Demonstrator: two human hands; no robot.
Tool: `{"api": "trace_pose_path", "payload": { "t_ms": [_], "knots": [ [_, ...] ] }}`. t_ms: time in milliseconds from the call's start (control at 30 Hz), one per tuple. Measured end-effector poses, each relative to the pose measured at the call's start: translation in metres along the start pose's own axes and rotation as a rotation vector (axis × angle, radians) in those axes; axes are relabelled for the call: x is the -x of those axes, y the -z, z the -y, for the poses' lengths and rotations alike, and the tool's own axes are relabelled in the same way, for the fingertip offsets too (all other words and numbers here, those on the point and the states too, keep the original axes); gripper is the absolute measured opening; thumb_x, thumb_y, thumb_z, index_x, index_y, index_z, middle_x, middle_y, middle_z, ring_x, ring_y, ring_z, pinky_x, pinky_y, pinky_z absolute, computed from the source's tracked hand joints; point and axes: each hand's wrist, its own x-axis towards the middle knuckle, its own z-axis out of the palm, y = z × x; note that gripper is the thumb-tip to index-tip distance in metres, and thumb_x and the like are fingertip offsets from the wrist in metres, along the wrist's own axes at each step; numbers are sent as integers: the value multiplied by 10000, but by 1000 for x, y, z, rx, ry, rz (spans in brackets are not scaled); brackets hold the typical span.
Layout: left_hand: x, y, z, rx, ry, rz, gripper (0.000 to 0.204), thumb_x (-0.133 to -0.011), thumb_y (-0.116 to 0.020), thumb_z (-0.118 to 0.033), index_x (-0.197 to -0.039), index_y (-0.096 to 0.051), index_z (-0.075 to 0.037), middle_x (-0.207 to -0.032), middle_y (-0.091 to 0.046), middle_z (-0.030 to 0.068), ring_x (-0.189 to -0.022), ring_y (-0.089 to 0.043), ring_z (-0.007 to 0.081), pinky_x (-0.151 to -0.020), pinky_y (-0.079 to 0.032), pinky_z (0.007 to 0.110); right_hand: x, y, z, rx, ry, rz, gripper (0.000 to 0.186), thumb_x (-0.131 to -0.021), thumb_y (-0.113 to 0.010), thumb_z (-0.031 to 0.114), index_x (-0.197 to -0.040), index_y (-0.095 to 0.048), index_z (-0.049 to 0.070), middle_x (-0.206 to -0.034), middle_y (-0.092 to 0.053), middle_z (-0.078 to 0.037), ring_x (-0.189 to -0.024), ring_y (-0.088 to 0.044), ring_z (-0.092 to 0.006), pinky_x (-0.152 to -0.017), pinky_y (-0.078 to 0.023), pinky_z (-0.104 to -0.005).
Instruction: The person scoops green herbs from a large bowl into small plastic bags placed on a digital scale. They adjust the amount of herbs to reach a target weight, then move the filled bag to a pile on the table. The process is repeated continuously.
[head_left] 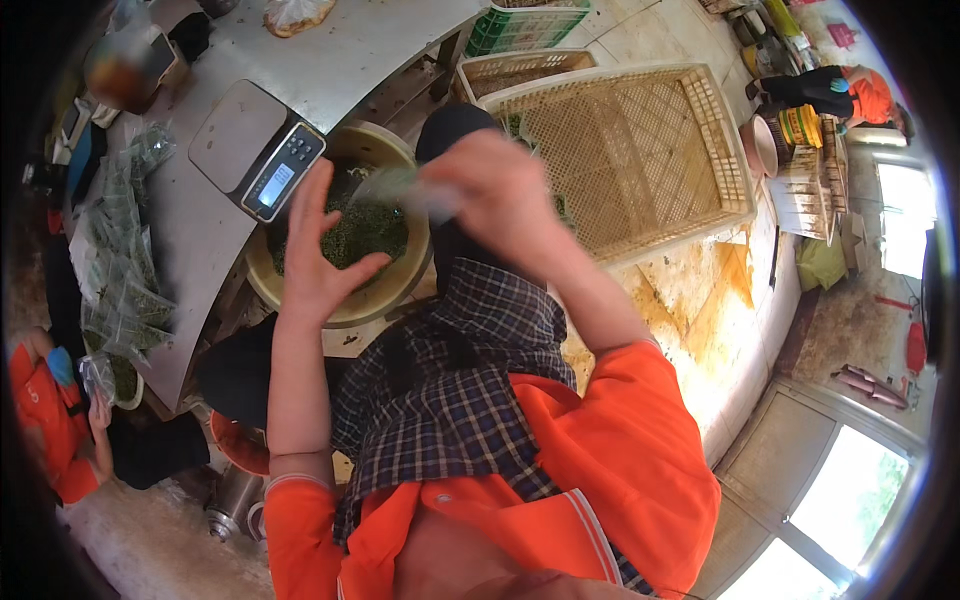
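Note:
My left hand [315,255] is open, thumb and fingers spread, just below the digital scale [238,128] on the steel table [335,55]. My right hand [485,185] is motion-blurred and closed on a clear plastic bag [400,192], held over a round yellowish basin [270,285] of small green leaves [365,240]. At the table's left lie clear bags of greens [130,270] in a long pile.
A large beige plastic crate [730,150] sits right of the basin, with a smaller crate [525,62] and green crate [520,30] behind. A co-worker [45,420] is at lower left, another person [865,95] at upper right. An orange bucket [235,450] is beside me.

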Motion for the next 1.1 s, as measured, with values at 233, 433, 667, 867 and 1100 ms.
{"api": "trace_pose_path", "payload": {
  "t_ms": [233, 433, 667, 867, 1100],
  "knots": [
    [9, -17, 67, 162, 106, -212, 282, -831, -653, -46, -1113, -656, -57, -1227, -592, 73, -975, -620, 162, -816, -510, 279, 86, 15, -231, 353, -724, -247, 155, -829, -650, 134, -957, -690, 56, -922, -681, -154, -838, -653, -286, -682, -507, -345],
    [46, -22, 79, 138, 245, -213, 179, -855, -643, -67, -1028, -688, -75, -1002, -675, 73, -851, -645, 142, -751, -514, 249, 135, -53, -252, 575, -1259, 412, 400, -938, -491, 397, -1101, -618, 54, -1039, -663, -153, -963, -642, -309, -769, -519, -433],
    [12, 63, 103, -61, 325, -651, 280, -868, -603, -111, -1145, -632, -73, -1099, -645, 107, -877, -647, 189, -800, -508, 302, 186, -79, -304, 361, -974, 303, 355, -838, -573, 253, -1078, -644, 1, -995, -672, -202, -930, -655, -343, -776, -521, -426],
    [-72, 210, 200, -809, 132, -1029, 450, -821, -560, -64, -1270, -550, -103, -1423, -357, 218, -1302, -377, 345, -1032, -336, 446, 109, -53, -271, -33, -741, -68, 273, -869, -624, 176, -1061, -659, -15, -966, -693, -163, -889, -666, -208, -779, -516, -320],
    [-100, 240, 183, -998, 643, -893, 329, -815, -599, -96, -1132, -666, -149, -1253, -572, 90, -1213, -493, 298, -1006, -368, 482, 13, -29, -165, -341, -503, -239, 227, -895, -585, 42, -1104, -633, -33, -1168, -637, -128, -1041, -605, -177, -879, -478, -282]
  ]
}}
